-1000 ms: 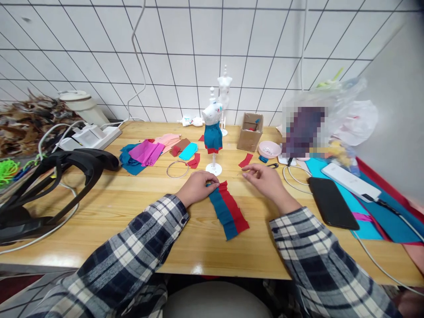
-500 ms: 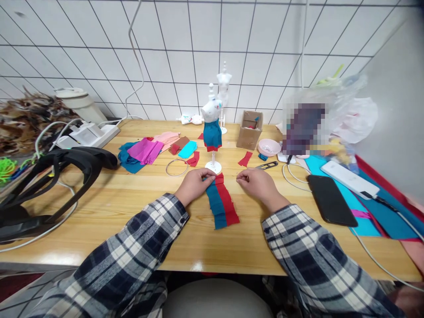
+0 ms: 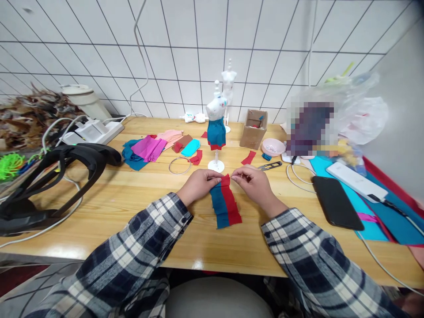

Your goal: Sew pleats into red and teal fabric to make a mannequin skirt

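The two-colour cloth (image 3: 227,203), blue along one side and red along the other, lies on the worktop (image 3: 132,207) between the two hands, in front of the dressed dress form; its far end is pinched in the fingers of the left hand (image 3: 198,186), thumb against forefinger; the fingers of the right hand (image 3: 254,187) are drawn together just beside the cloth's red far corner, and whether they hold anything is too small to tell.

Just beyond the cloth, the dressed dress form (image 3: 217,130) stands upright on a round white base, wearing a blue skirt with a red hem; a bare dress form (image 3: 229,84) stands behind it, and a third form (image 3: 194,118) lies on its side near the wall.

To the left are a metal ring (image 3: 179,166), a heap of cloth pieces (image 3: 149,148) and a black headset (image 3: 89,165); to the right are a red scrap (image 3: 248,157), thread snips (image 3: 271,166), an open cardboard box (image 3: 253,135), a pink bowl (image 3: 274,148) and, farther right, a black phone (image 3: 337,203).
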`<state>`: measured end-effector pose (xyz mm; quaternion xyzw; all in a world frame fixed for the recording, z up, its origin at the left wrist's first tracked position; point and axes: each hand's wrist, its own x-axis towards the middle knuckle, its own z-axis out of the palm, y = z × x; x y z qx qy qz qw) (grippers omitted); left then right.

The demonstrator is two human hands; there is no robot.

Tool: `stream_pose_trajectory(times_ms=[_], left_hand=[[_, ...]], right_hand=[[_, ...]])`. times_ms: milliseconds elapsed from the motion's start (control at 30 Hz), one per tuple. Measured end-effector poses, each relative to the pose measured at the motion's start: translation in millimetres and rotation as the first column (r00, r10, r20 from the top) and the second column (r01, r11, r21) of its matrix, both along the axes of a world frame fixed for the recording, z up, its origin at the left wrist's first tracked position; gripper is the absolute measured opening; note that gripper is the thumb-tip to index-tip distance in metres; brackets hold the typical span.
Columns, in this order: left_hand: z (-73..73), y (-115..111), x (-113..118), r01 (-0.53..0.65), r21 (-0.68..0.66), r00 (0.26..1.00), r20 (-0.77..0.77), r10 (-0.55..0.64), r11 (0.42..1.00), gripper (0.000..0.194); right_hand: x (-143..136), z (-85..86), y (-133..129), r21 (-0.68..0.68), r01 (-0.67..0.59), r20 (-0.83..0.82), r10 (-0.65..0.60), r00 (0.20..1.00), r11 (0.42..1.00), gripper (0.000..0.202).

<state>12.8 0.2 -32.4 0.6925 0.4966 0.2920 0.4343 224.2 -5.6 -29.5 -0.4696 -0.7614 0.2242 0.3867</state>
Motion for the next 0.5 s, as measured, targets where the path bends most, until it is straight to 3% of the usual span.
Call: stream_pose_trajectory(times_ms=[167,500], left_hand=[[6.8,-4,3,-0.023,-0.031,1.000,0.006,0.023,0.999,0.031],[12.0,-7,4,0.007,-0.019,0.999,0.031,-0.007,1.000,0.031]], right_hand=[[-6,-0.9,-4,0.044,-0.080,0.029,0.079,0.996,0.996,0.009],[-2,0.9,-4,0.090,-0.067,0.108,0.057,0.993,0.994,0.012]])
